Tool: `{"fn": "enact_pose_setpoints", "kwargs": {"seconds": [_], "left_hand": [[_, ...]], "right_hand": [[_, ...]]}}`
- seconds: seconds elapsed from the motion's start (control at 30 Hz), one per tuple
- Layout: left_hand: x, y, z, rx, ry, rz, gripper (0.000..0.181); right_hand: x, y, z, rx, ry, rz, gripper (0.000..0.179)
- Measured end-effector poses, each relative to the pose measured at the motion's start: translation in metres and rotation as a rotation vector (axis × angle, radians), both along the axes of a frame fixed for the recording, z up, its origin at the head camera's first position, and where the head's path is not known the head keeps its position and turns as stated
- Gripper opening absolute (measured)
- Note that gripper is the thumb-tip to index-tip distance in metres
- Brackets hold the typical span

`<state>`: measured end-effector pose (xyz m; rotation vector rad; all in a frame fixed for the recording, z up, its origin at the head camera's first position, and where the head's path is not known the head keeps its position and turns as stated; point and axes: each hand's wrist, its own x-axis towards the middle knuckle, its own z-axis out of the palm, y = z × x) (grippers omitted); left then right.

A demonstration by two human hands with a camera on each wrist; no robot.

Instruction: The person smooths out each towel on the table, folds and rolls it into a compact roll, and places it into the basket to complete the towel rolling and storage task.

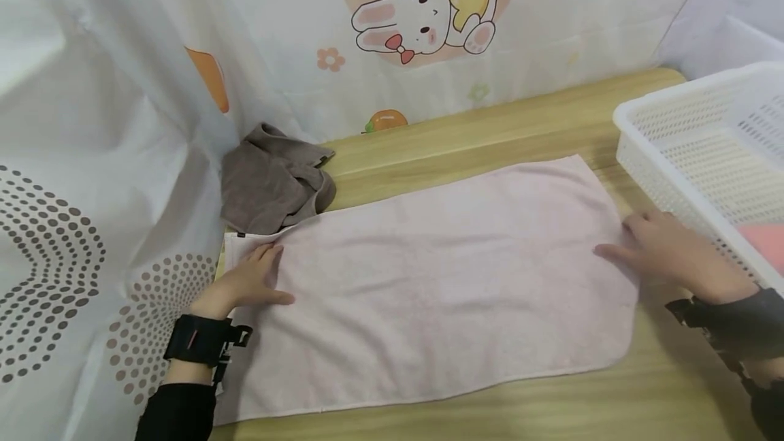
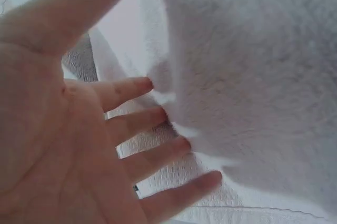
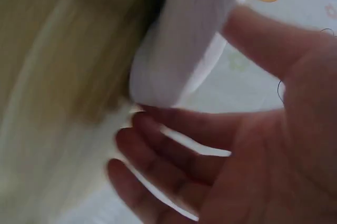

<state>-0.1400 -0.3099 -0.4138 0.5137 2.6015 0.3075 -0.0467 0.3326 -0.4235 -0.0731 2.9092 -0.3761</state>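
A pale pink towel (image 1: 429, 284) lies spread lengthwise on the wooden table, with shallow wrinkles across it. On its left end rests my left hand (image 1: 251, 284), thumb spread away from the fingers. In the left wrist view, the straight fingertips of the left hand (image 2: 100, 129) touch the towel (image 2: 253, 87) along a raised fold. At the opposite end, my right hand (image 1: 674, 254) is by the towel's right edge. The right wrist view shows the right hand (image 3: 253, 145) with its thumb and forefinger apart at the rounded towel edge (image 3: 174, 50); the other fingers are loosely bent.
A crumpled grey-brown towel (image 1: 269, 182) lies at the back left, against the pink towel's corner. At right stands a white plastic basket (image 1: 674, 175) with a pink item (image 1: 765, 243) in it. A printed white curtain (image 1: 275, 33) hangs behind and at left.
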Motion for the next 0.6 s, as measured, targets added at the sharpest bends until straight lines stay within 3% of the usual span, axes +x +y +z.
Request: {"fn": "enact_pose_setpoints", "kwargs": {"seconds": [0.07,0.17,0.27,0.33,0.43,0.5,0.6], "left_hand": [[-0.003,-0.007,-0.001,0.053,0.069,0.020,0.075],[-0.010,-0.020,-0.002,0.142,0.262,0.104,0.036],[-0.017,-0.031,-0.002,0.144,0.363,0.198,0.036],[-0.021,-0.037,-0.003,0.108,0.350,0.213,0.049],[-0.026,-0.043,-0.007,0.058,0.285,0.204,0.058],[-0.029,-0.046,-0.010,0.054,0.266,0.208,0.054],[-0.033,-0.050,-0.015,0.066,0.260,0.221,0.051]], "right_hand": [[-0.002,-0.004,-0.002,-0.089,0.017,0.010,0.048],[-0.002,-0.008,-0.002,-0.258,0.006,0.021,0.034],[0.001,-0.007,-0.001,-0.434,-0.056,0.067,0.034],[0.004,-0.006,-0.001,-0.482,-0.072,0.135,0.042],[0.005,-0.003,-0.001,-0.451,-0.057,0.207,0.045],[0.005,-0.002,0.000,-0.381,-0.011,0.215,0.041],[0.003,0.001,0.003,-0.296,-0.001,0.161,0.037]]}}
